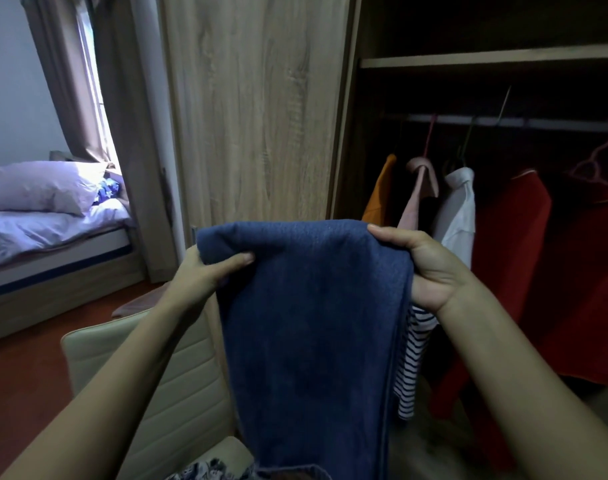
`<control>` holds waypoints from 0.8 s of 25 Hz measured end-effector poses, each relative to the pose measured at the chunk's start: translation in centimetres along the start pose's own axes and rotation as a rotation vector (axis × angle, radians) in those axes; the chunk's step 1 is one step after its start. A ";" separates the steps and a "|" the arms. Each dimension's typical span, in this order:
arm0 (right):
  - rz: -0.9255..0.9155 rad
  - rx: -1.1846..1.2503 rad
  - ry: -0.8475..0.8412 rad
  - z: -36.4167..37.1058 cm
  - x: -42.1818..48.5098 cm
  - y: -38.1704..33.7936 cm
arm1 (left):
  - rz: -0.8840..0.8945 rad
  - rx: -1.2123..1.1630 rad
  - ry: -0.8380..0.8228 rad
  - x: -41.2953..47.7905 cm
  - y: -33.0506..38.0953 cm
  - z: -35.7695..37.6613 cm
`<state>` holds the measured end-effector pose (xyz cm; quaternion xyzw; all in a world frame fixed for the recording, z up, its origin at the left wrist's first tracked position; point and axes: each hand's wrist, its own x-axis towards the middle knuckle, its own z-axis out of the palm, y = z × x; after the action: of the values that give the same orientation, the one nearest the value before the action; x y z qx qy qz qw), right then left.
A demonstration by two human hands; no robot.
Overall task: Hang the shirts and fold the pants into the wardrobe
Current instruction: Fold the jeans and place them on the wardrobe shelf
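Two hands hold up blue pants (pixel 313 306) in front of the wardrobe (pixel 257 109). The left hand (pixel 205 275) grips the top left corner, with the thumb lying on the front of the cloth. The right hand (pixel 424 268) is closed on the top right edge. The pants are folded over at the top and hang straight down between the arms.

The wardrobe is open on the right. Shirts hang from a rail (pixel 503 121) inside: an orange one (pixel 378 192), a pink one (pixel 420 195), a white one (pixel 458 206) and a red one (pixel 514 244). A striped shirt (pixel 411 362) shows just behind the pants, low down.

A cream chair (pixel 171 372) stands under the left arm. A bed (pixel 46 230) with a pillow (pixel 43 185) is far off on the left, by the curtain (pixel 84 77).
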<state>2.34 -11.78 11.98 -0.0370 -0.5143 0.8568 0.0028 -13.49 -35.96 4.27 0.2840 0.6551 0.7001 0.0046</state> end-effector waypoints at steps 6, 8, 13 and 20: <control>-0.019 0.051 -0.001 -1.0 0.9 0.4 | 0.209 0.141 0.105 -2.0 0.2 1.6; -0.024 0.034 0.012 -1.5 1.4 0.2 | 0.259 0.136 0.104 -1.8 0.4 1.7; -0.217 -0.693 0.342 -3.7 2.0 0.5 | 0.253 0.084 0.063 -1.3 0.1 1.0; -0.773 -1.237 0.725 -4.5 2.9 1.6 | 0.171 0.020 0.041 -2.5 2.0 1.5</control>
<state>-0.22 -8.44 8.24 -0.1269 -0.8382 0.2909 0.4436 -10.09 -35.81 5.08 0.3244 0.6354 0.6971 -0.0716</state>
